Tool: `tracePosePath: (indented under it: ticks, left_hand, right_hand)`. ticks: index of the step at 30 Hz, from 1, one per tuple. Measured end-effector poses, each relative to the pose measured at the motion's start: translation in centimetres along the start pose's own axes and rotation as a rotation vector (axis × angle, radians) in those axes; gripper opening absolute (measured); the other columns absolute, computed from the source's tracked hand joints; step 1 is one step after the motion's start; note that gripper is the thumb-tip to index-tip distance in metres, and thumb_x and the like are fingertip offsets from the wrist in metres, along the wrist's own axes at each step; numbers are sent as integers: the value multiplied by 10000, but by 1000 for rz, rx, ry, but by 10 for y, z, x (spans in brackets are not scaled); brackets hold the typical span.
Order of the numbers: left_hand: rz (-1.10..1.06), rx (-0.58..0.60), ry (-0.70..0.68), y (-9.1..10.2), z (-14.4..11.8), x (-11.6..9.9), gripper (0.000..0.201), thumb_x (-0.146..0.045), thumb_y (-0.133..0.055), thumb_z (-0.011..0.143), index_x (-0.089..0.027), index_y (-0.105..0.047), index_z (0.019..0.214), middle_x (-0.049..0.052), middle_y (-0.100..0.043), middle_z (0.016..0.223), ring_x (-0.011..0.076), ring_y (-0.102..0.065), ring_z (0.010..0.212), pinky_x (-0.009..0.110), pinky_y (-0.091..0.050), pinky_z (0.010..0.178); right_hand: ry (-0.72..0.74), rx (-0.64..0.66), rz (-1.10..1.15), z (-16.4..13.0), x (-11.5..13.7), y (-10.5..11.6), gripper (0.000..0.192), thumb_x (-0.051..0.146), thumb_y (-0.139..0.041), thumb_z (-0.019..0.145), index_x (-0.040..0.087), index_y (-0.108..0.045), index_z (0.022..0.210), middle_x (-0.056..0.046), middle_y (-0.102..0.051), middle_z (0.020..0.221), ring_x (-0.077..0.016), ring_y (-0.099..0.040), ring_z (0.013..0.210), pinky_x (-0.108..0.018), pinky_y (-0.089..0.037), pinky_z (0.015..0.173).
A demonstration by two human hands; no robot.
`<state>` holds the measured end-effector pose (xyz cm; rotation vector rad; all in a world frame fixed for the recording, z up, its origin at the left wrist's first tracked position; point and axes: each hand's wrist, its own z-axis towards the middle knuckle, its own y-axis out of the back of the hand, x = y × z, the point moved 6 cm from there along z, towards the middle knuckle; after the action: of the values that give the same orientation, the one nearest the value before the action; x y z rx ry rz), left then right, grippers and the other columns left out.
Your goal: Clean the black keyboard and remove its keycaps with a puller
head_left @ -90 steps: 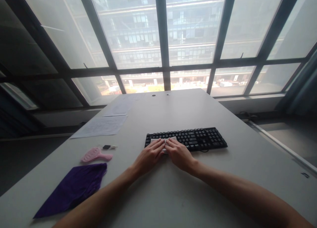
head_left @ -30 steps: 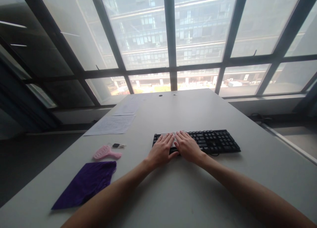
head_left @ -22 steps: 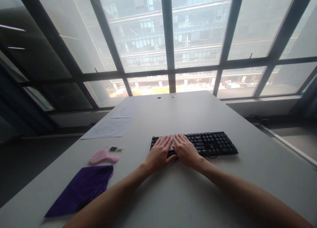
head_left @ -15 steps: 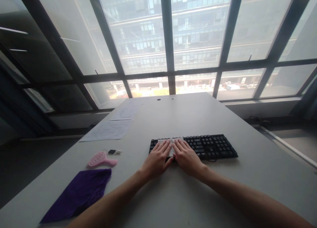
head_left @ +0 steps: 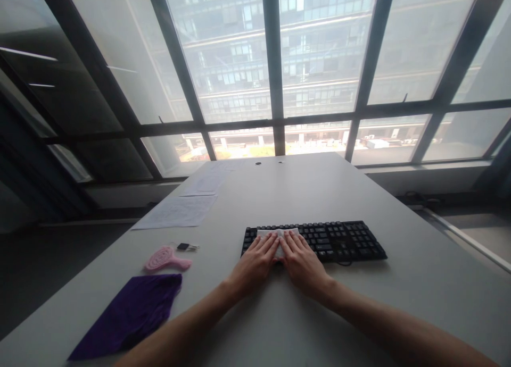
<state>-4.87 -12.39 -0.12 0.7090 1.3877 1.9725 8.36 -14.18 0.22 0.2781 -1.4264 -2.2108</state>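
My left hand and right hand stay flat, fingers stretched, pressing the white folded wipe on the left end of the black keyboard; since a moment ago it slides slightly toward me across the keys, so the wiping continues.

Body in view: two bare forearms plus both hands, nothing else of the person. Left hand and right hand are both ungloved. No sleeve on either arm, bare from the wrist back to where each forearm leaves the lower edge of the head view. Wrists carry no watch, band or bracelet on the sides facing the camera. No ring visible on the fingers, though they are small in the picture and fine detail is hard to read. Nails look short and unpainted as far as can be told. Forearms are slim, with no markings showing.
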Motion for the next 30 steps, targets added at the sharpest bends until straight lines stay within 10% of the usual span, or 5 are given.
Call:
tracePosePath:
  ticks: [30]
  left_hand:
    - [-29, -21, -4, 7, -4, -2, 559, -190, -467, 994, -173, -354, 1541, 116, -391, 1584, 241, -351, 1480, 464, -352, 1207]
  right_hand:
    - [38, -15, 31, 1, 1, -2, 519, 303, -569, 980, 67, -535, 1441, -194, -475, 1514, -321, -416, 1431, -464, -333, 1204]
